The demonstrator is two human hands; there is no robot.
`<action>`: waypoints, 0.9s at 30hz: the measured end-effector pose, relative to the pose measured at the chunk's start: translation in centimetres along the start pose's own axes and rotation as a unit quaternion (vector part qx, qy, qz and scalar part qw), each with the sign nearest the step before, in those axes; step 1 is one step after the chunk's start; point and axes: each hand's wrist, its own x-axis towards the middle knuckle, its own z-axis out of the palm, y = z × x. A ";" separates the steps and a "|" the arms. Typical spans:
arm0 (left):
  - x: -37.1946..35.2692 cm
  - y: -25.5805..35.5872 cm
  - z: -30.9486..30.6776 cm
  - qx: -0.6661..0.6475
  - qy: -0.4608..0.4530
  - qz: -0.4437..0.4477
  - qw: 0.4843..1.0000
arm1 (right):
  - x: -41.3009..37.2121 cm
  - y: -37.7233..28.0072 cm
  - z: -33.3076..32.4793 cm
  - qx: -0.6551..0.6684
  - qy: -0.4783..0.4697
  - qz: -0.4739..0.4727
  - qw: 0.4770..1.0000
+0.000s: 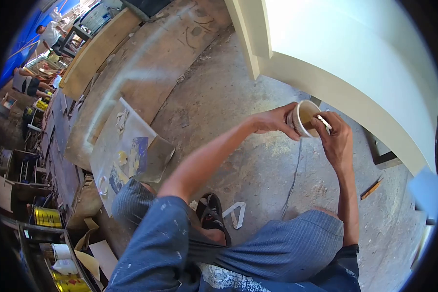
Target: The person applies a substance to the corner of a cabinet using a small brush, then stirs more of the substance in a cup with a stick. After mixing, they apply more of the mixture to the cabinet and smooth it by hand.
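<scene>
My left hand (273,121) grips a small round cup (302,118) with a yellowish paste inside, held out over the concrete floor. My right hand (335,138) holds a thin flat tool (324,122), its white tip at the cup's rim. Both arms reach forward over my knees in blue-grey shorts. A large white painted panel (355,63) stands just beyond the cup.
A flat board (124,146) smeared with putty lies on the floor to the left, next to a metal trowel (158,158). A sandal (210,216) and a white scrap (236,214) lie between my knees. Shelves with tins (46,216) stand far left. Other people work at the top left.
</scene>
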 end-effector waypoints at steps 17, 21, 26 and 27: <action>-16.6 2.9 -3.8 0.068 0.075 -0.117 0.988 | -5.1 -0.6 0.6 0.121 -0.072 0.151 0.978; -18.9 2.2 -3.8 0.027 0.181 -0.048 0.982 | -5.3 -1.4 1.4 0.134 -0.106 0.183 0.968; -20.8 -1.0 -4.1 0.005 0.274 0.084 0.958 | -5.4 -1.0 3.6 0.171 -0.131 0.192 0.957; -21.0 -2.1 -4.2 -0.010 0.294 0.115 0.949 | -5.3 -0.6 3.9 0.147 -0.152 0.190 0.959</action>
